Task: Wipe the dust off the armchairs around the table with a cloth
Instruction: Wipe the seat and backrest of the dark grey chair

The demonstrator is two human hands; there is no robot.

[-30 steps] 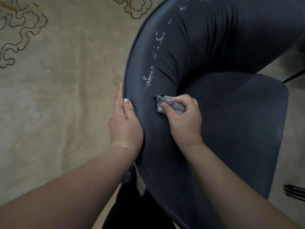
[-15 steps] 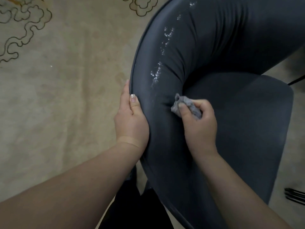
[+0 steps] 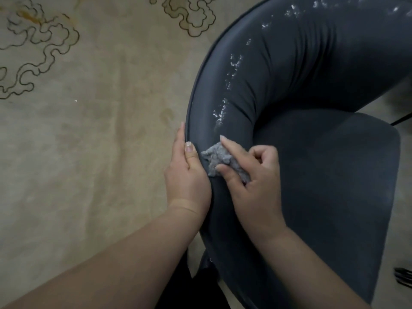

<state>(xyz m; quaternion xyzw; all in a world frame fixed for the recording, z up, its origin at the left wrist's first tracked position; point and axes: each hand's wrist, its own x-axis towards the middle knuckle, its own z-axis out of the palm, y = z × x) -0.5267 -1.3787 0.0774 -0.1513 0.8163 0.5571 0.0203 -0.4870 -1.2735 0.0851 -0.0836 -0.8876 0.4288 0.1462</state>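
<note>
One armchair [image 3: 312, 175], one cloth [image 3: 219, 158], two hands, left [image 3: 187, 175] and right [image 3: 254, 186], one patterned rug [image 3: 89, 130]

Dim, soft indoor light, slight blur overall, wide-angle bowing at edges, faint sheen on armchair [image 3: 289, 70] fabric

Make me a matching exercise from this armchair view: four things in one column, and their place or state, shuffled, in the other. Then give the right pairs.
Column one:
1. left hand
2. right hand
3. cloth
4. white dust specks

Column two:
A. scattered along the armchair backrest
B. bunched up, grey
C. grips the backrest's outer edge
D. presses the cloth to the backrest

Pairs: 1-C, 2-D, 3-B, 4-A
</note>
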